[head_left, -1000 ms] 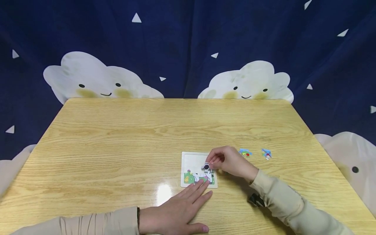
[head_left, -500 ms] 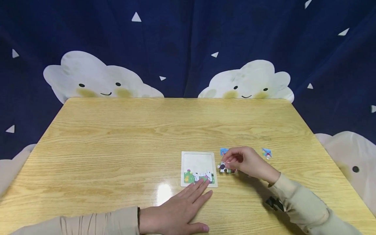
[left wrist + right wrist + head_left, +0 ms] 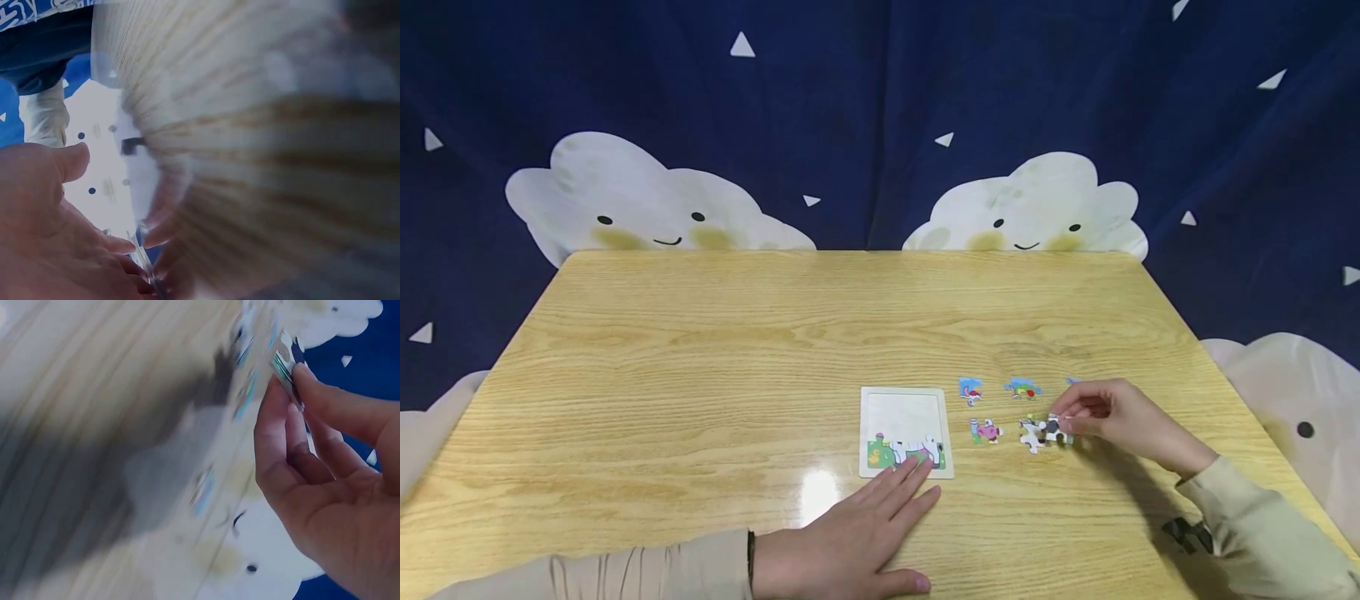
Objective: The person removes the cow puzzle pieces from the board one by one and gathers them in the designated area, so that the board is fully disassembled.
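Observation:
My left hand [image 3: 853, 537] lies with straight fingers, their tips resting on the near edge of a white puzzle tray [image 3: 904, 414]. Along the tray's near side are fitted pieces [image 3: 883, 452] with green ground and white animal legs. Between right thumb and fingers I pinch a black-and-white puzzle piece [image 3: 1056, 428], seen edge-on in the right wrist view. That right hand [image 3: 1120, 423] is to the right of the tray, above the table. Just left of the held piece lies a white puzzle piece [image 3: 1032, 437]; a pink-and-green puzzle piece [image 3: 986, 431] sits nearer the tray.
Behind these lie a blue puzzle piece [image 3: 970, 390], a second one with a red spot [image 3: 1022, 388], and a blue one [image 3: 1072, 382] partly hidden by the right hand. The wooden table [image 3: 700, 358] ends at a dark blue curtain [image 3: 850, 100] with clouds.
My right hand has moved right from over the tray, carrying the black-and-white puzzle piece past the loose pieces. The left hand stays where it was.

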`<state>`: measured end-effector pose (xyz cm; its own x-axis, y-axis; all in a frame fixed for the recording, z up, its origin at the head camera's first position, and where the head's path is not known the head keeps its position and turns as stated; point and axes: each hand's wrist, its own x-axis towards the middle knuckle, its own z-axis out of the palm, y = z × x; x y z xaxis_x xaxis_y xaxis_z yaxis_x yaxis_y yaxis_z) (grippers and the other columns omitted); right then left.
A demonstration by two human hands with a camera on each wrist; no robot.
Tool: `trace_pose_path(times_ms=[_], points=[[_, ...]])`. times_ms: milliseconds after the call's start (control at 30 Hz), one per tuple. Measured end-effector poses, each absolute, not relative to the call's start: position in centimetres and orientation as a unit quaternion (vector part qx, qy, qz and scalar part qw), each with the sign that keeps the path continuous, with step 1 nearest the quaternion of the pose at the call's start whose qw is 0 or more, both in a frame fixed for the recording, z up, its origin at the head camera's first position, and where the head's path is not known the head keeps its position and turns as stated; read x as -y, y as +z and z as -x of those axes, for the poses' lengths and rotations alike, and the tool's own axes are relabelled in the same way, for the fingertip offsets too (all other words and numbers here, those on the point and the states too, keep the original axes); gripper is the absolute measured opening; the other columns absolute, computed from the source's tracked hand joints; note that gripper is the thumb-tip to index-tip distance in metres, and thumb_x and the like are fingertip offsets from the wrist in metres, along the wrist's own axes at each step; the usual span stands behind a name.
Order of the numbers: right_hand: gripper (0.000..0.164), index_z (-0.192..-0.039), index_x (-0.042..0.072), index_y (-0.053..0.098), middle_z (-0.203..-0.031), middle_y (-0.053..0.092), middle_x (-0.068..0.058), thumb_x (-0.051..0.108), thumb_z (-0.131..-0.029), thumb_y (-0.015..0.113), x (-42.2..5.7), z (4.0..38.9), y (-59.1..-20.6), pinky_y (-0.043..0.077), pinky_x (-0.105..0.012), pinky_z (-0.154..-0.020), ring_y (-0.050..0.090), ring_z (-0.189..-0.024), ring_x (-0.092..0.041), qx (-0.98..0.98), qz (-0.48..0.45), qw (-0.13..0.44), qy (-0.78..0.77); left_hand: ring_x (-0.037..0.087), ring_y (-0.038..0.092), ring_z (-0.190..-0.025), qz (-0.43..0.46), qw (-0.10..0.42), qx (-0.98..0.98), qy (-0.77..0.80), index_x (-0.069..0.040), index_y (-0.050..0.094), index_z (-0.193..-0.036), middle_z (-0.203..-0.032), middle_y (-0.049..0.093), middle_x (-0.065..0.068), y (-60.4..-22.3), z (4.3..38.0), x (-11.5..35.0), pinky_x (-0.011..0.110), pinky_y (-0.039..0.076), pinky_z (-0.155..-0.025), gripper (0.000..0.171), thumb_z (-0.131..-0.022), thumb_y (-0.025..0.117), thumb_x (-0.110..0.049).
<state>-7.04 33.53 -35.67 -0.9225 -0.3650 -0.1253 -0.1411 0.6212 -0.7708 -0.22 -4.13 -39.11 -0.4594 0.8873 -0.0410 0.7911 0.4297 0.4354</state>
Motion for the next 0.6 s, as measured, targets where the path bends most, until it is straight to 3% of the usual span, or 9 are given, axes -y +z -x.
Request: trace_pose_path(times_ms=[100, 300, 600], points=[[0.012, -0.100, -0.003, 0.069, -0.084, 0.069, -0.004, -0.005, -0.089, 0.066, -35.2, 7.0, -36.0, 0.055, -0.026, -0.063, 0.065, -0.074, -0.010, -0.900, 0.136, 0.140, -0.391, 0.028, 0.002, -0.149, -0.503, 0.125, -0.837, 0.175, -0.002, 0.022, -0.155, -0.163, 0.003, 0.019, -39.2, 0.2, 4.1, 0.042, 0.018, -0.118, 0.082, -0.099, 0.040, -0.059], [0.013, -0.092, 0.002, 0.070, -0.078, 0.066, 0.002, -0.009, -0.084, 0.070, -37.0, 6.6, -37.0, 0.051, -0.022, -0.058, 0.060, -0.068, -0.004, -0.925, 0.140, 0.095, -0.340, 0.028, 0.003, -0.150, -0.504, 0.105, -0.842, 0.162, -0.002, 0.023, -0.155, -0.163, 0.004, 0.019, -39.3, 0.1, 4.1, 0.040, 0.018, -0.118, 0.081, -0.099, 0.040, -0.059], [0.019, -0.085, 0.007, 0.070, -0.074, 0.061, 0.007, -0.009, -0.077, 0.076, -37.0, 6.3, -37.9, 0.051, -0.021, -0.059, 0.055, -0.066, 0.001, -0.951, 0.148, 0.021, -0.272, 0.029, 0.001, -0.149, -0.505, 0.122, -0.835, 0.183, -0.002, 0.021, -0.155, -0.162, 0.002, 0.020, -39.5, 0.2, 4.1, 0.041, 0.017, -0.118, 0.080, -0.100, 0.039, -0.058]])
